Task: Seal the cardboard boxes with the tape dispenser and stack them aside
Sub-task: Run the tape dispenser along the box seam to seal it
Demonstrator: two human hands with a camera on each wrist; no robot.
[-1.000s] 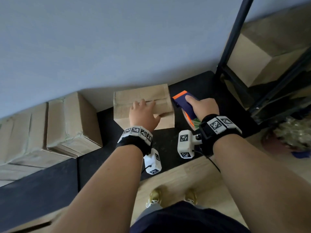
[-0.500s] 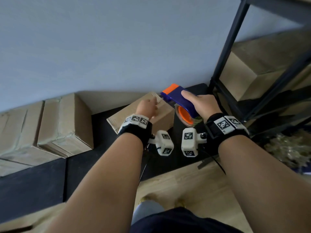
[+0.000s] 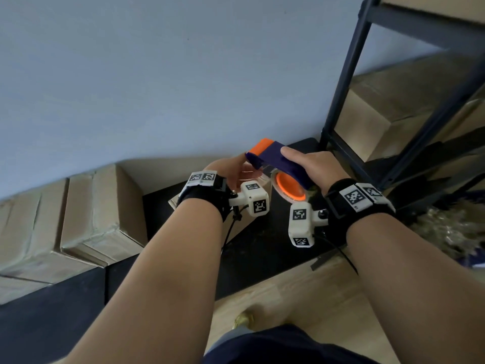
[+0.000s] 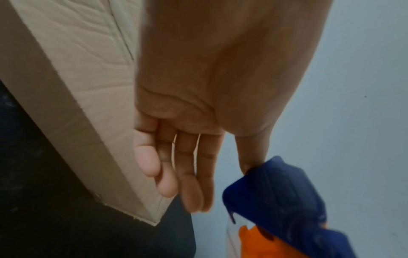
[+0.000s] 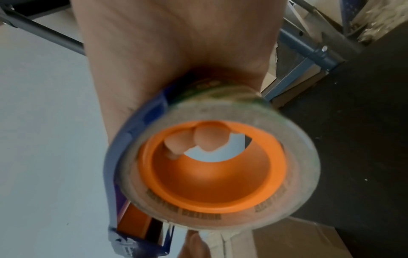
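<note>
My right hand (image 3: 312,166) grips the blue and orange tape dispenser (image 3: 278,158) around its handle and holds it up in front of the wall. Its clear tape roll (image 5: 298,157) on an orange core faces the right wrist camera, and my fingertips (image 5: 205,137) show through the core. My left hand (image 3: 228,174) hovers just left of the dispenser's nose (image 4: 287,200) with fingers (image 4: 187,165) straight and the thumb tip hidden behind the nose. The cardboard box (image 4: 77,78) lies below on the black mat, mostly hidden under my left wrist in the head view.
Taped cardboard boxes (image 3: 91,211) are stacked at the left against the wall. A black metal shelf frame (image 3: 341,88) with more boxes (image 3: 380,109) stands at the right. The black mat (image 3: 262,245) meets wooden floor (image 3: 288,298) near my feet. Crumpled plastic (image 3: 446,227) lies at the right.
My left hand has come off the box top and risen to the dispenser's nose. My right hand has lifted the dispenser away from the box's right edge.
</note>
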